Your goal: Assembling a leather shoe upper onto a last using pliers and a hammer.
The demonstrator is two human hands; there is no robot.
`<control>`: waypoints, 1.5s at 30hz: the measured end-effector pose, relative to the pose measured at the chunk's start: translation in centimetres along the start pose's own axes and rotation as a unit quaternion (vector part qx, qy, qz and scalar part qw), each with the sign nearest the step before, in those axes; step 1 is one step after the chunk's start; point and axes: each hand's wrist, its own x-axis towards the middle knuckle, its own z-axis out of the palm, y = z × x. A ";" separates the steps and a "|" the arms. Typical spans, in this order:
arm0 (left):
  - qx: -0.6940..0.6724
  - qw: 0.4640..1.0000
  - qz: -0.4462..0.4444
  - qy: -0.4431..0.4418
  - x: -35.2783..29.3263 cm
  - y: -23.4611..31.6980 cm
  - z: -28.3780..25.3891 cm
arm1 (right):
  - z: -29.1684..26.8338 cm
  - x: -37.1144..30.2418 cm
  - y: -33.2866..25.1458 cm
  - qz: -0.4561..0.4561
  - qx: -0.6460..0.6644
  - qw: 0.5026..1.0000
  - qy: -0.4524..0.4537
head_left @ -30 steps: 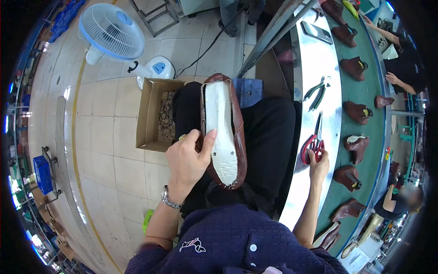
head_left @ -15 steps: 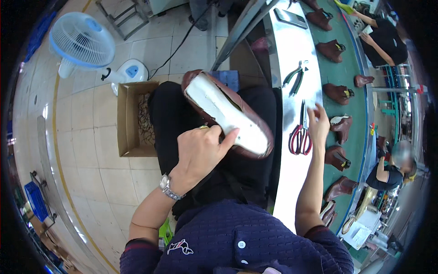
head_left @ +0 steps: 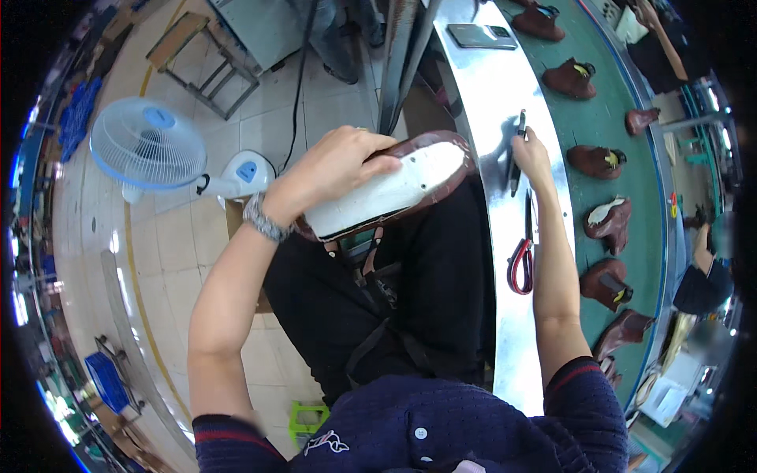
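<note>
My left hand (head_left: 339, 165) grips a brown leather shoe (head_left: 386, 187) by its side, with the white underside turned up toward me and a few dark spots on it. The shoe is held above my lap, tilted. Over the metal bench my right hand (head_left: 535, 156) is closed on a pair of dark-handled pliers (head_left: 517, 175); they show nearly edge-on, and the fingers hide their middle. Red-handled scissors (head_left: 520, 268) lie on the bench just nearer than that hand.
A phone (head_left: 482, 36) rests at the bench's far end. Several brown shoe uppers (head_left: 597, 161) stand on the green conveyor (head_left: 564, 118) to the right. On the left are a fan (head_left: 150, 150), a wooden stool (head_left: 197, 59) and a partly hidden cardboard box. Other people work beyond the conveyor.
My right hand has moved from above the scissors to the pliers and closed on them. My left hand has raised and turned the shoe, so its toe end points right.
</note>
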 end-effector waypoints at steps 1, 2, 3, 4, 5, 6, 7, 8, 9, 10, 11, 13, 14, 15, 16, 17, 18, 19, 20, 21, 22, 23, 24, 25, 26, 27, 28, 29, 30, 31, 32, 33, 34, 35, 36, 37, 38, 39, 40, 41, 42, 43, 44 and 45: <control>0.059 0.996 -0.003 0.062 0.0 0.2 0.5 | -1.2 -0.1 0.7 0.078 0.187 0.976 -0.084; 0.116 0.985 -0.004 0.125 0.0 0.2 1.1 | -2.3 -0.5 1.4 0.148 0.366 0.905 -0.161; 0.128 0.979 -0.005 0.161 -0.1 -0.3 1.9 | -3.4 -2.6 -1.5 0.155 0.356 0.909 -0.152; 0.129 0.978 0.002 0.162 0.4 -0.2 2.3 | -4.7 -4.2 -3.0 0.153 0.319 0.925 -0.138; 0.137 0.972 -0.044 0.184 1.1 0.2 2.7 | -6.1 -5.3 -3.5 0.128 0.342 0.917 -0.159; 0.144 0.964 -0.093 0.206 1.4 0.6 3.1 | -7.5 -6.5 -4.2 0.103 0.364 0.907 -0.182; 0.146 0.956 -0.080 0.243 1.4 0.1 3.1 | -8.9 -8.2 -6.6 0.072 0.348 0.906 -0.230; 0.149 0.954 -0.081 0.246 1.5 -0.6 2.6 | -10.2 -9.4 -8.7 0.040 0.328 0.903 -0.275; 0.122 0.957 -0.104 0.241 1.7 -1.2 2.1 | -11.0 -9.8 -9.1 0.010 0.340 0.865 -0.370; 0.095 0.959 -0.124 0.237 1.9 -1.2 1.4 | -12.3 -10.5 -11.1 0.002 0.342 0.836 -0.429; 0.096 0.958 -0.122 0.240 1.6 -1.0 1.2 | -12.1 -11.0 -11.9 -0.014 0.342 0.822 -0.455; 0.005 0.973 -0.162 0.162 1.1 0.4 0.6 | -12.0 -11.2 -13.5 -0.035 0.343 0.811 -0.473; -0.056 0.981 -0.116 0.143 0.3 0.2 1.4 | -11.9 -10.8 -14.5 -0.065 0.280 0.819 -0.496; -0.006 0.987 -0.089 0.135 -0.9 2.4 1.8 | -12.1 -10.3 -15.1 -0.087 0.215 0.827 -0.512; 0.044 0.989 -0.066 0.125 -2.3 4.6 2.4 | -12.3 -9.8 -15.8 -0.084 0.218 0.829 -0.508; 0.102 0.979 -0.047 0.172 -3.3 4.4 4.2 | -12.6 -9.4 -16.8 -0.062 0.186 0.820 -0.538; 0.158 0.963 -0.028 0.218 -3.6 4.9 5.4 | -12.8 -9.3 -17.1 -0.038 0.151 0.808 -0.567; 0.120 0.965 -0.078 0.218 -3.8 5.2 6.4 | -12.3 -9.8 -16.7 -0.007 0.173 0.808 -0.563; 0.120 0.966 -0.079 0.216 -4.2 5.1 6.9 | -11.9 -11.0 -16.4 -0.006 0.174 0.807 -0.564; 0.117 0.961 -0.063 0.241 -4.4 4.9 7.2 | -11.7 -12.4 -16.2 -0.047 0.161 0.840 -0.516; 0.113 0.956 -0.046 0.265 -4.5 4.8 7.6 | -11.3 -13.7 -15.7 -0.085 0.148 0.868 -0.466; 0.112 0.957 -0.047 0.264 -4.5 4.8 7.8 | -10.4 -14.5 -14.5 -0.146 0.144 0.892 -0.402; 0.116 0.953 -0.034 0.277 -4.4 4.8 7.9 | -10.0 -15.0 -13.9 -0.146 0.145 0.892 -0.404; 0.121 0.949 -0.021 0.290 -4.4 4.9 7.9 | -9.9 -15.3 -13.5 -0.180 0.125 0.903 -0.370; 0.122 0.949 -0.022 0.289 -4.3 5.0 8.0 | -9.9 -15.4 -13.2 -0.214 0.106 0.911 -0.336; 0.125 0.947 -0.011 0.297 -4.3 4.9 8.0 | -9.9 -15.5 -13.0 -0.231 0.121 0.910 -0.322; 0.128 0.944 0.001 0.305 -4.3 4.8 8.0 | -9.7 -15.4 -12.8 -0.230 0.123 0.911 -0.320; 0.130 0.944 0.004 0.305 -4.4 4.8 7.9 | -9.4 -15.2 -12.6 -0.254 0.112 0.908 -0.313; 0.139 0.941 0.005 0.308 -4.5 4.7 8.0 | -9.1 -15.0 -12.2 -0.278 0.099 0.905 -0.307; 0.148 0.939 0.007 0.311 -4.6 4.7 8.1 | -9.2 -14.7 -11.7 -0.279 0.098 0.906 -0.304; 0.148 0.938 0.009 0.314 -4.7 4.5 8.2 | -9.3 -14.4 -11.1 -0.336 0.032 0.902 -0.270; 0.168 0.935 0.023 0.311 -5.0 4.4 8.3 | -9.7 -14.2 -11.3 -0.392 -0.034 0.889 -0.234; 0.187 0.932 0.036 0.308 -5.1 4.3 8.4 | -10.2 -14.2 -11.6 -0.395 -0.036 0.888 -0.232; 0.209 0.930 0.046 0.299 -5.1 4.3 8.4 | -10.9 -14.5 -12.1 -0.410 -0.143 0.876 -0.212; 0.207 0.928 0.045 0.306 -5.2 4.0 8.4 | -11.6 -14.7 -13.0 -0.421 -0.250 0.851 -0.190; 0.227 0.925 0.055 0.299 -5.2 3.7 8.5 | -12.1 -14.5 -13.9 -0.416 -0.271 0.840 -0.216; 0.246 0.922 0.064 0.292 -5.2 3.3 8.6 | -12.9 -13.9 -14.5 -0.420 -0.278 0.837 -0.215; 0.266 0.921 0.070 0.276 -5.1 3.2 8.7 | -14.0 -12.9 -15.1 -0.403 -0.215 0.851 -0.257; 0.292 0.915 0.066 0.271 -5.2 3.2 8.7 | -14.9 -12.3 -15.8 -0.386 -0.149 0.858 -0.303; 0.301 0.913 0.062 0.269 -5.3 2.9 8.5 | -15.7 -12.2 -16.9 -0.359 -0.037 0.883 -0.300; 0.309 0.912 0.058 0.263 -5.5 3.0 8.5 | -15.0 -12.4 -17.5 -0.364 -0.040 0.880 -0.304; 0.305 0.913 0.057 0.266 -5.5 3.0 8.6 | -13.5 -13.1 -17.9 -0.282 0.081 0.929 -0.227; 0.308 0.912 0.058 0.264 -5.3 3.0 8.6 | -11.9 -13.4 -17.7 -0.192 0.199 0.950 -0.144; 0.309 0.910 0.071 0.266 -4.8 3.2 8.4 | -10.6 -12.9 -16.0 -0.250 0.089 0.950 -0.166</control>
